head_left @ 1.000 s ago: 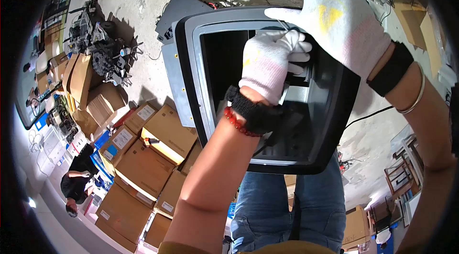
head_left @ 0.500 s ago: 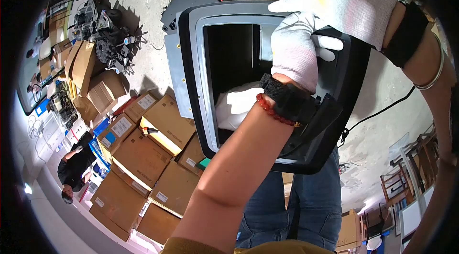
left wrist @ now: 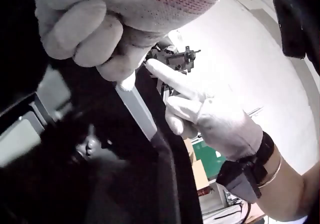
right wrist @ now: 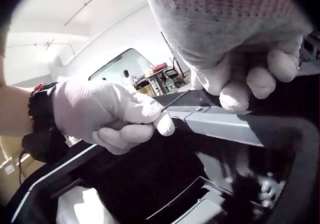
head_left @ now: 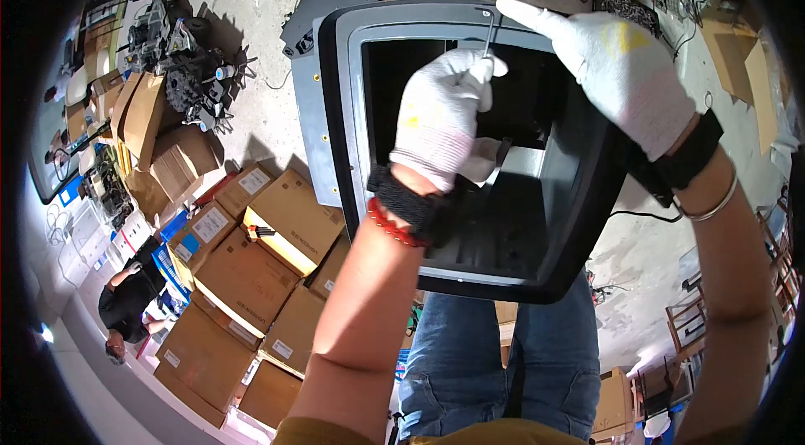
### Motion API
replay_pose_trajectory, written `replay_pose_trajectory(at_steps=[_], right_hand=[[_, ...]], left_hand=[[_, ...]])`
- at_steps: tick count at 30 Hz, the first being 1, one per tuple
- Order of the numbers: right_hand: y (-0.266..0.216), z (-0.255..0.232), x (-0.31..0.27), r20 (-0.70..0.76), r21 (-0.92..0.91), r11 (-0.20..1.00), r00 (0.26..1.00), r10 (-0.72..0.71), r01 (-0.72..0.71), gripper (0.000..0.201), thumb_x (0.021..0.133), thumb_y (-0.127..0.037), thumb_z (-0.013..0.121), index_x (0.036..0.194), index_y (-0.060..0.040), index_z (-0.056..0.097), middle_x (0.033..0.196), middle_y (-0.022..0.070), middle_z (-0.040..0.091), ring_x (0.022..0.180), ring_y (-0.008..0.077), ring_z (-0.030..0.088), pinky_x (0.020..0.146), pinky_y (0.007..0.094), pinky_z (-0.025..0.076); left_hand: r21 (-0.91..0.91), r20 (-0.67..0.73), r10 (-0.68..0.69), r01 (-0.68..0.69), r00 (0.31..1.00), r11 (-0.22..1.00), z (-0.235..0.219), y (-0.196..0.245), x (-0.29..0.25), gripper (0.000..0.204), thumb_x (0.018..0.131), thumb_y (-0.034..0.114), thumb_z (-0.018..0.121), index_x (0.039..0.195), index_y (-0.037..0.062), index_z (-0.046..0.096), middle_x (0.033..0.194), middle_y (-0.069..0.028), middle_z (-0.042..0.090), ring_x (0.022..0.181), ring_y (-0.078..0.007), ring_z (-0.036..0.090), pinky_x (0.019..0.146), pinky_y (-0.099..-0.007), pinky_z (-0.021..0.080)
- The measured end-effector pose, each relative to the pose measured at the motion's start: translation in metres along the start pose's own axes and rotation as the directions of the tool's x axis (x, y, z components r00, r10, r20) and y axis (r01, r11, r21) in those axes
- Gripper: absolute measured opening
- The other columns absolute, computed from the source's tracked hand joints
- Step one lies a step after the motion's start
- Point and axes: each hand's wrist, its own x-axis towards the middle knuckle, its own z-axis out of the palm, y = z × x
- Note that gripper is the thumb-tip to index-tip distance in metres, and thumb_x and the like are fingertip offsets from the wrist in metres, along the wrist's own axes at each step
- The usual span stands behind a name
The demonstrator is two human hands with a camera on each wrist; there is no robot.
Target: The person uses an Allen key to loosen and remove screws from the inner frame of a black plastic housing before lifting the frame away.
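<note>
A large black casing (head_left: 328, 152) with a grey inner rim stands in front of me. Gloved in white, my left hand (head_left: 432, 114) pinches a thin metal rod like a hex key (head_left: 489, 41) over the opening. The rod points up to the far rim, close to a small screw (head_left: 486, 14). My gloved right hand (head_left: 625, 68) hovers at the far right corner. Its index finger is straight, the tip beside the rod's far end, and the other fingers curl loosely. Inside the casing, below my left hand, lies a crumpled white thing (right wrist: 82, 206).
Stacked cardboard boxes (head_left: 251, 286) stand at left, with a person in black (head_left: 126, 302) beyond them. Dark mechanical parts (head_left: 193, 76) lie on the floor at far left. A black cable (head_left: 646, 214) runs from the casing's right side.
My left hand moved right to the rim near my right hand, then back left, where it now pinches the rod. My right hand has drawn a little away from it.
</note>
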Motion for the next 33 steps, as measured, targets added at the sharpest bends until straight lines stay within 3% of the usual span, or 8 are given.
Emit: replay_pose_trajectory(at_steps=[3,4,6,11,16,27,29,33], right_hand=[[-0.014,0.016,-0.006,-0.202,0.219,0.975,0.977,0.066,-0.020,0.053,0.094,-0.009,0.056,0.146,-0.0224,0.051,0.070,0.0076,0.060,0.058,0.0219,0.060,0.054,0.0323,0.052],[-0.020,0.010,-0.008,-0.072,0.270,0.956,0.987,0.143,-0.119,0.053,0.094,-0.009,0.056,0.145,-0.0215,0.051,0.072,0.0086,0.063,0.060,0.0243,0.061,0.055,0.0337,0.053],[-0.028,0.007,-0.007,-0.057,0.285,0.947,0.983,0.172,-0.149,0.053,0.094,-0.010,0.057,0.145,-0.0219,0.051,0.073,0.0092,0.064,0.061,0.0249,0.061,0.056,0.0342,0.053],[-0.036,0.007,-0.001,0.003,0.327,0.918,0.971,0.238,-0.226,0.052,0.094,-0.012,0.057,0.145,-0.0240,0.051,0.074,0.0101,0.065,0.061,0.0257,0.062,0.057,0.0347,0.054],[-0.037,0.010,0.004,-0.017,0.254,0.937,0.968,0.250,-0.238,0.053,0.094,-0.013,0.058,0.146,-0.0252,0.051,0.075,0.0099,0.066,0.062,0.0259,0.062,0.058,0.0342,0.054],[-0.033,0.028,-0.005,-0.118,0.246,0.956,0.974,0.193,-0.160,0.053,0.096,-0.013,0.057,0.148,-0.0229,0.048,0.078,0.0078,0.064,0.061,0.0209,0.061,0.057,0.0293,0.053],[-0.033,0.028,-0.006,-0.131,0.211,0.968,0.977,0.169,-0.139,0.053,0.097,-0.013,0.057,0.148,-0.0228,0.048,0.079,0.0077,0.065,0.062,0.0205,0.061,0.058,0.0282,0.053],[-0.035,0.027,-0.005,-0.122,0.252,0.951,0.969,0.217,-0.181,0.052,0.097,-0.014,0.059,0.148,-0.0223,0.048,0.085,0.0084,0.067,0.066,0.0209,0.063,0.060,0.0258,0.055]], left_hand=[[-0.018,0.105,0.041,-0.039,0.994,0.999,-0.022,-0.009,0.010,0.019,0.101,0.015,0.059,0.101,0.0041,0.074,0.073,0.0045,0.057,0.065,-0.0046,0.045,0.060,-0.0203,0.039],[-0.020,0.156,0.095,-0.093,0.983,0.995,-0.028,-0.016,0.016,0.018,0.101,0.015,0.059,0.102,0.0046,0.074,0.075,0.0044,0.058,0.066,-0.0044,0.045,0.060,-0.0196,0.039],[-0.027,0.207,0.150,-0.147,0.967,0.989,-0.038,-0.018,0.025,0.017,0.100,0.014,0.059,0.103,0.0050,0.074,0.077,0.0042,0.059,0.067,-0.0042,0.045,0.061,-0.0189,0.039],[-0.079,0.383,-0.125,0.167,0.915,0.983,-0.052,0.000,0.029,0.023,0.102,0.019,0.055,0.109,0.0047,0.072,0.069,0.0068,0.060,0.054,-0.0019,0.043,0.047,-0.0173,0.034],[-0.204,0.521,0.006,0.118,0.853,0.972,-0.058,-0.014,0.044,0.030,0.104,0.023,0.051,0.109,0.0020,0.071,0.066,0.0061,0.062,0.047,0.0011,0.047,0.040,-0.0154,0.030],[-0.114,0.477,-0.046,0.114,0.878,0.987,-0.058,-0.005,0.041,0.030,0.105,0.025,0.051,0.106,0.0035,0.072,0.062,0.0071,0.057,0.046,-0.0005,0.044,0.040,-0.0165,0.030],[-0.094,0.493,0.071,-0.028,0.867,0.995,-0.058,-0.011,0.043,0.029,0.104,0.026,0.052,0.105,0.0053,0.072,0.061,0.0073,0.055,0.045,-0.0015,0.042,0.040,-0.0175,0.030],[-0.086,0.461,-0.013,0.059,0.887,0.995,-0.057,-0.005,0.039,0.029,0.104,0.028,0.052,0.104,0.0064,0.072,0.062,0.0070,0.055,0.046,-0.0017,0.042,0.041,-0.0176,0.029]])
